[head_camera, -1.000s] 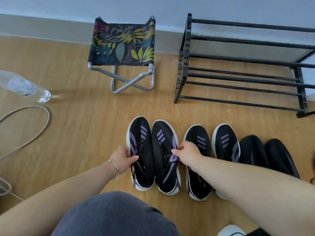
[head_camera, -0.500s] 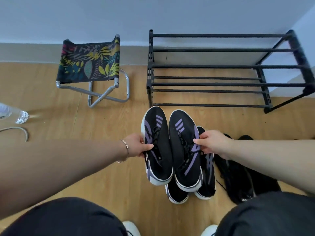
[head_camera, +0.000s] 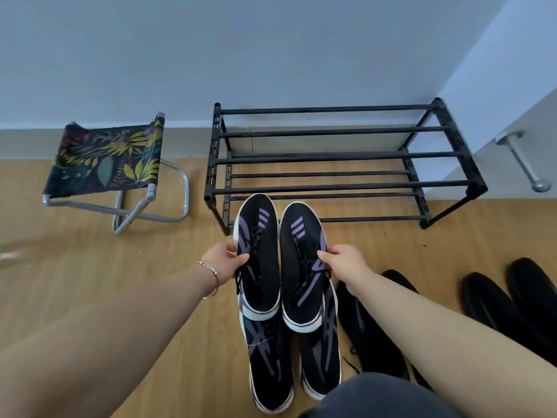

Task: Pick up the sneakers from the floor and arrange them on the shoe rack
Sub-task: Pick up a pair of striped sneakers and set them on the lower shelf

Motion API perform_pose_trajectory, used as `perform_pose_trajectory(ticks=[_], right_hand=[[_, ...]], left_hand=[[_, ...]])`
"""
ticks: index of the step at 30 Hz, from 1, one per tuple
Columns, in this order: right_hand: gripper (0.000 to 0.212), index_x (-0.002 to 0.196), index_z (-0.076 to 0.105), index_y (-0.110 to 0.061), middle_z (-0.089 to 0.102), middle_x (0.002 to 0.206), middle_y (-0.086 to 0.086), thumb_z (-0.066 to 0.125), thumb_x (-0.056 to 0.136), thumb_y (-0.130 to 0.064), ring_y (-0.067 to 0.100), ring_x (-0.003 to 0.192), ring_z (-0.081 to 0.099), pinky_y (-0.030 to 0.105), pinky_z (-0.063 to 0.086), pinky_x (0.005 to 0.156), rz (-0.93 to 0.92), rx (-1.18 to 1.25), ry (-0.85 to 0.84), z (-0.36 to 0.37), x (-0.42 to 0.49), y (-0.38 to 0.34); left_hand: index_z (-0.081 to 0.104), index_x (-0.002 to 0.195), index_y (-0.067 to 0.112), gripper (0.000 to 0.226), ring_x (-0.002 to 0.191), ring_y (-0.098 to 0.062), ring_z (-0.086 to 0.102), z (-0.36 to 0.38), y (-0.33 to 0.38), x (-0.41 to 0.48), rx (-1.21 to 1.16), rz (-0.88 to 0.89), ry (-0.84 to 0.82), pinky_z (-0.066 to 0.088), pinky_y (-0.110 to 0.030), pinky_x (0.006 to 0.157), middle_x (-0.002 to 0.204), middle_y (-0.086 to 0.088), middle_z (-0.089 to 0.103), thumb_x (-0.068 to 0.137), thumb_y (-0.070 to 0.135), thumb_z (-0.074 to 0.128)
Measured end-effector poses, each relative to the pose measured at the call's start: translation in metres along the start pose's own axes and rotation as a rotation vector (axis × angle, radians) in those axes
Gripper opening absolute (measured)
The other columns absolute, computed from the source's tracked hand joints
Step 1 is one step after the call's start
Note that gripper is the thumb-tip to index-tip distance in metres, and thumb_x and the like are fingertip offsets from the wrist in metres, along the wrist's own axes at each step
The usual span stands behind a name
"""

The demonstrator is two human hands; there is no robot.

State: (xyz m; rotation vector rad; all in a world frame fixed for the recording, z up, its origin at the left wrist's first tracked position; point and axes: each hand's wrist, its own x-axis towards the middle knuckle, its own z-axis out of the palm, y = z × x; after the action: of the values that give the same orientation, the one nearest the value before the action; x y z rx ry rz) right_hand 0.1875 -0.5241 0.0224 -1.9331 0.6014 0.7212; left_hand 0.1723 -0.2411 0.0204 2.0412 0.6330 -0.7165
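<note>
I hold a pair of black sneakers with purple stripes and white soles in the air, toes pointing at the rack. My left hand (head_camera: 224, 260) grips the left sneaker (head_camera: 257, 236) at its side. My right hand (head_camera: 343, 263) grips the right sneaker (head_camera: 301, 251) at its laces. The black metal shoe rack (head_camera: 331, 158) stands bare against the wall just beyond the toes. A second black and purple pair (head_camera: 271, 366) lies on the floor under the held pair. Plain black sneakers (head_camera: 494, 300) lie on the floor at the right.
A folding stool (head_camera: 108, 158) with a leaf-print seat stands left of the rack. A white door with a metal handle (head_camera: 524, 164) is right of the rack. Wooden floor lies around the shoes. My dark-clothed knee is at the bottom edge.
Both hands lifted the pair off the floor and carried it up and forward to the rack's front. The view has shifted so the rack is centred; the bottle has left the frame.
</note>
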Motion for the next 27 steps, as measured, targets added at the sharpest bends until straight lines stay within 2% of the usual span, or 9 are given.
perform_pose_trajectory(ticks=[4, 9, 13, 15, 18, 20, 23, 25, 27], right_hand=[[0.028, 0.114, 0.078, 0.007, 0.074, 0.100, 0.020, 0.066, 0.110, -0.018, 0.029, 0.082, 0.064, 0.035, 0.049, 0.072, -0.002, 0.035, 0.037, 0.004, 0.027, -0.003], [0.029, 0.104, 0.077, 0.005, 0.074, 0.098, 0.021, 0.067, 0.110, -0.022, 0.034, 0.091, 0.066, 0.044, 0.053, 0.087, -0.020, 0.037, 0.042, 0.009, 0.046, -0.008], [0.018, 0.118, 0.078, -0.009, 0.079, 0.128, 0.016, 0.069, 0.109, -0.023, 0.036, 0.116, 0.074, 0.045, 0.061, 0.100, -0.022, 0.072, -0.014, 0.005, 0.043, 0.004], [0.033, 0.138, 0.071, -0.009, 0.076, 0.134, 0.010, 0.071, 0.108, -0.022, 0.031, 0.122, 0.072, 0.042, 0.062, 0.102, 0.000, 0.135, -0.090, 0.002, 0.038, 0.011], [0.058, 0.158, 0.054, -0.015, 0.067, 0.148, 0.007, 0.074, 0.106, -0.031, 0.029, 0.134, 0.065, 0.052, 0.056, 0.118, 0.040, 0.195, -0.176, 0.000, 0.027, 0.020], [0.071, 0.164, 0.045, -0.017, 0.058, 0.158, 0.007, 0.075, 0.104, -0.040, 0.028, 0.137, 0.060, 0.046, 0.057, 0.112, 0.043, 0.138, -0.200, 0.001, 0.014, 0.025], [0.075, 0.164, 0.045, -0.012, 0.058, 0.157, 0.009, 0.075, 0.103, -0.043, 0.023, 0.127, 0.061, 0.042, 0.060, 0.108, 0.062, 0.088, -0.217, 0.007, -0.006, 0.039], [0.076, 0.164, 0.043, -0.009, 0.061, 0.149, 0.009, 0.076, 0.103, -0.039, 0.023, 0.127, 0.061, 0.044, 0.059, 0.114, 0.084, 0.149, -0.244, 0.011, -0.014, 0.054], [0.073, 0.162, 0.045, -0.007, 0.064, 0.136, 0.005, 0.078, 0.102, -0.034, 0.025, 0.131, 0.063, 0.047, 0.057, 0.119, 0.088, 0.181, -0.259, 0.016, -0.017, 0.066]], left_hand=[[0.055, 0.127, 0.013, 0.044, 0.089, -0.024, 0.074, 0.008, 0.006, 0.016, -0.046, -0.010, 0.040, 0.060, -0.044, 0.089, 0.101, -0.005, 0.072, 0.091, 0.033, 0.070], [0.048, 0.144, 0.015, 0.057, 0.103, -0.025, 0.069, 0.016, 0.008, 0.027, -0.051, -0.058, 0.065, 0.055, -0.039, 0.094, 0.118, -0.006, 0.071, 0.093, 0.035, 0.065], [0.038, 0.152, 0.018, 0.062, 0.112, -0.026, 0.063, 0.021, 0.006, 0.020, -0.074, -0.083, 0.016, 0.053, -0.033, 0.083, 0.138, -0.004, 0.062, 0.097, 0.033, 0.061], [0.036, 0.154, 0.023, 0.063, 0.112, -0.024, 0.061, 0.022, 0.002, 0.014, -0.138, -0.074, -0.020, 0.055, -0.036, 0.086, 0.145, -0.001, 0.057, 0.097, 0.035, 0.061], [0.029, 0.157, 0.026, 0.074, 0.128, -0.024, 0.053, 0.026, -0.005, -0.001, -0.280, -0.111, -0.070, 0.054, -0.040, 0.094, 0.153, -0.001, 0.046, 0.094, 0.036, 0.066], [0.028, 0.157, 0.027, 0.083, 0.127, -0.024, 0.053, 0.032, -0.013, -0.010, -0.323, -0.160, -0.052, 0.055, -0.043, 0.098, 0.153, -0.002, 0.044, 0.088, 0.045, 0.071], [0.038, 0.152, 0.028, 0.090, 0.122, -0.026, 0.058, 0.043, -0.027, -0.021, -0.387, -0.212, -0.013, 0.061, -0.047, 0.090, 0.142, -0.003, 0.053, 0.076, 0.059, 0.075], [0.050, 0.141, 0.023, 0.075, 0.106, -0.021, 0.064, 0.052, -0.034, -0.027, -0.410, -0.179, 0.001, 0.061, -0.048, 0.089, 0.122, 0.000, 0.065, 0.078, 0.054, 0.076], [0.050, 0.141, 0.021, 0.072, 0.100, -0.018, 0.066, 0.060, -0.042, -0.030, -0.382, -0.164, 0.030, 0.059, -0.044, 0.095, 0.113, 0.005, 0.066, 0.080, 0.047, 0.078]])
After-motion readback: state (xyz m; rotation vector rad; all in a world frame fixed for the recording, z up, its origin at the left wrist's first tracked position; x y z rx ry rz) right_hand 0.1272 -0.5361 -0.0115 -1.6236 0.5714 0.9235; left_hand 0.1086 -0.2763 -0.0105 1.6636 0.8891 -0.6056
